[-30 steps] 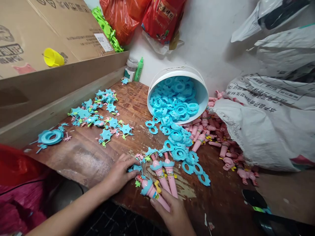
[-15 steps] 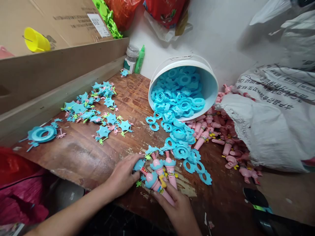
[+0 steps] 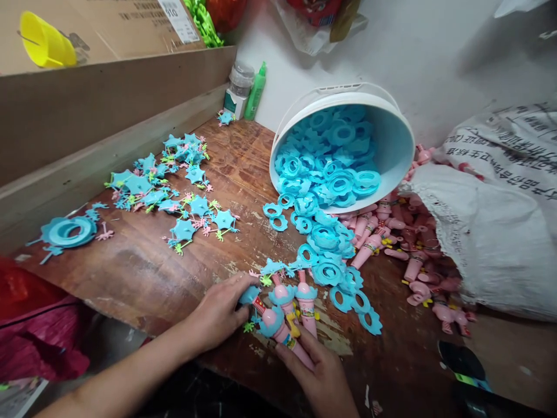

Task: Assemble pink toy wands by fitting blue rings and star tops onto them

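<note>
My right hand [image 3: 321,371] is closed around the lower body of a pink toy [image 3: 300,351], which has a blue scalloped collar, a yellow part and a red-striped stem. That stem points up and left, to a blue star-shaped piece [image 3: 249,295] pinched in my left hand [image 3: 220,316]. Stem and star piece meet or nearly meet; the exact contact is partly hidden by my fingers. Two more collared pink toys, a middle one [image 3: 284,293] and a right one [image 3: 307,305], lie alongside. Another blue star piece [image 3: 272,267] lies by their stem tips.
A white bucket [image 3: 407,145] lies on its side, blue rings [image 3: 326,237] spilling onto the wooden table [image 3: 174,284]. Pink toys [image 3: 369,247] are heaped by a white woven sack [image 3: 500,232]. Blue star pieces [image 3: 139,184] are scattered left, near a wooden ledge [image 3: 130,98].
The view has shifted slightly, so the bucket and sack appear further right and larger. Both hands keep their holds on the star piece and the pink toy, with little visible movement between them.
</note>
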Available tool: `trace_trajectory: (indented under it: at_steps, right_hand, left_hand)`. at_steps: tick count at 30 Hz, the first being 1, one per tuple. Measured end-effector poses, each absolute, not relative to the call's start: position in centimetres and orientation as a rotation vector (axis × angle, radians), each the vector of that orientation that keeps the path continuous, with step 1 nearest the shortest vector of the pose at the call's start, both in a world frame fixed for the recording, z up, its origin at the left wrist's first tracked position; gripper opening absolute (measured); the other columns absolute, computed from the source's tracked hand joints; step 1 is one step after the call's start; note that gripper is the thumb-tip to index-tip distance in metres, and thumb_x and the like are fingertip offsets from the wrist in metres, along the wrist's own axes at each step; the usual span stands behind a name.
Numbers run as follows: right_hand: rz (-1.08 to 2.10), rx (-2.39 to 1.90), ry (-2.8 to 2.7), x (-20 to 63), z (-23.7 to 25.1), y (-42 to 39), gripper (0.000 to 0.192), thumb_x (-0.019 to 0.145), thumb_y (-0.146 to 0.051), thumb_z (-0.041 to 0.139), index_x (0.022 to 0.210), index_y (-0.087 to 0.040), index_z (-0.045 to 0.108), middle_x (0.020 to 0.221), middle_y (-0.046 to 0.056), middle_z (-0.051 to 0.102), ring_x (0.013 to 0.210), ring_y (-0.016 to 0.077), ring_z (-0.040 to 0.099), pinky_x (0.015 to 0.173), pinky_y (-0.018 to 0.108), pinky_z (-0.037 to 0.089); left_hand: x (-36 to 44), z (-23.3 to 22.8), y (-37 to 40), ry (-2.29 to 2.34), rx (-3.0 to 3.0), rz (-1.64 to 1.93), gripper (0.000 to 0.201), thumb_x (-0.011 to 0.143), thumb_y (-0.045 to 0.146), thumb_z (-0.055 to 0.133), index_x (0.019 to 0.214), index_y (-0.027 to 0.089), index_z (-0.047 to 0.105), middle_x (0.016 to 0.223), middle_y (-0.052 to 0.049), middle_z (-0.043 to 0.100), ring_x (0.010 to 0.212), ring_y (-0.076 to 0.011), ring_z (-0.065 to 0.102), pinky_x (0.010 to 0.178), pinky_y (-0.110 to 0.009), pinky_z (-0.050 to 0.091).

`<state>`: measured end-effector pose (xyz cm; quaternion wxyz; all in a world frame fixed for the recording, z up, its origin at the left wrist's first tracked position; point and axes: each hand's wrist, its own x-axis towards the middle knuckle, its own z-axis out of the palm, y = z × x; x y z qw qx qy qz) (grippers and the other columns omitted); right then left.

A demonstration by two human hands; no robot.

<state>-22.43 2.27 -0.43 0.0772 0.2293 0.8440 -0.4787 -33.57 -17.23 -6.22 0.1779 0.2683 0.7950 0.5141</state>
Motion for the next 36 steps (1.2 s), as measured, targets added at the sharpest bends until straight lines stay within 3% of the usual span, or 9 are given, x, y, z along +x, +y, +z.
trace_trajectory:
  at_steps: [5,10,21,25,28,31,33,36]
  right_hand:
    - [-1.426,0.678,2.536,-22.0,-0.8,2.1,0.039,0.079,-0.041,0.073,0.112,-0.024,0.081,0.122,0.009,0.076,0.115,0.0313,0.071,0.094,0.032,0.060]
    - [-1.382,0.579,2.528,-21.7,-1.2,2.5,0.042,0.085,-0.042,0.068,0.123,-0.024,0.076,0.131,0.009,0.072,0.124,0.0308,0.066,0.100,0.033,0.056]
    - [-1.364,0.647,2.552,-21.3,-1.9,1.9,0.044,0.083,-0.041,0.070,0.122,-0.024,0.076,0.135,0.010,0.069,0.126,0.0309,0.065,0.100,0.032,0.056]
    - [-1.360,0.671,2.531,-21.4,-1.2,1.6,0.043,0.084,-0.040,0.066,0.124,-0.026,0.075,0.148,0.008,0.060,0.131,0.0307,0.060,0.100,0.032,0.055]
    - [-0.852,0.629,2.658,-22.3,1.0,1.2,0.043,0.087,-0.043,0.062,0.127,-0.033,0.072,0.139,0.007,0.067,0.119,0.0327,0.069,0.085,0.035,0.061]
    - [-0.176,0.472,2.642,-24.8,4.7,-0.4,0.039,0.092,-0.042,0.058,0.127,-0.032,0.071,0.109,0.009,0.080,0.090,0.0326,0.078,0.069,0.036,0.059]
    - [0.061,0.386,2.513,-27.3,7.2,-2.2,0.030,0.095,-0.035,0.056,0.117,-0.029,0.075,0.098,0.010,0.082,0.088,0.0317,0.078,0.069,0.034,0.057]
    - [0.211,0.368,2.340,-30.6,9.6,-5.2,0.027,0.098,-0.019,0.051,0.106,-0.025,0.076,0.102,0.010,0.080,0.100,0.0316,0.075,0.079,0.038,0.054]
  left_hand:
    - [-33.7,-6.0,-17.3,2.251,0.759,1.468,0.049,0.081,0.006,0.056,0.124,0.029,0.057,0.119,-0.002,0.067,0.108,-0.0214,0.064,0.091,-0.031,0.049]
    - [-33.7,-6.2,-17.4,2.259,0.766,1.458,0.047,0.080,0.007,0.057,0.122,0.029,0.058,0.113,-0.001,0.067,0.103,-0.0213,0.064,0.087,-0.031,0.049]
    - [-33.6,-6.2,-17.3,2.283,0.782,1.445,0.047,0.081,0.007,0.058,0.123,0.028,0.056,0.111,-0.001,0.066,0.100,-0.0210,0.064,0.084,-0.031,0.049]
    - [-33.6,-6.5,-17.3,2.297,0.785,1.416,0.046,0.082,0.009,0.058,0.123,0.028,0.055,0.111,-0.002,0.066,0.102,-0.0223,0.065,0.084,-0.032,0.050]
    - [-33.5,-6.9,-17.4,2.315,0.822,1.401,0.049,0.082,0.009,0.057,0.127,0.028,0.053,0.114,-0.003,0.066,0.104,-0.0234,0.066,0.085,-0.034,0.051]
    - [-33.4,-7.4,-17.4,2.323,0.864,1.416,0.057,0.080,0.007,0.056,0.133,0.028,0.049,0.120,-0.005,0.065,0.108,-0.0239,0.065,0.089,-0.035,0.052]
    - [-33.5,-7.7,-17.5,2.314,0.887,1.435,0.059,0.081,0.006,0.055,0.136,0.027,0.048,0.124,-0.006,0.065,0.111,-0.0242,0.064,0.092,-0.036,0.053]
    - [-34.0,-8.0,-17.5,2.284,0.901,1.445,0.059,0.081,0.008,0.055,0.137,0.027,0.049,0.124,-0.007,0.066,0.112,-0.0252,0.065,0.092,-0.037,0.054]
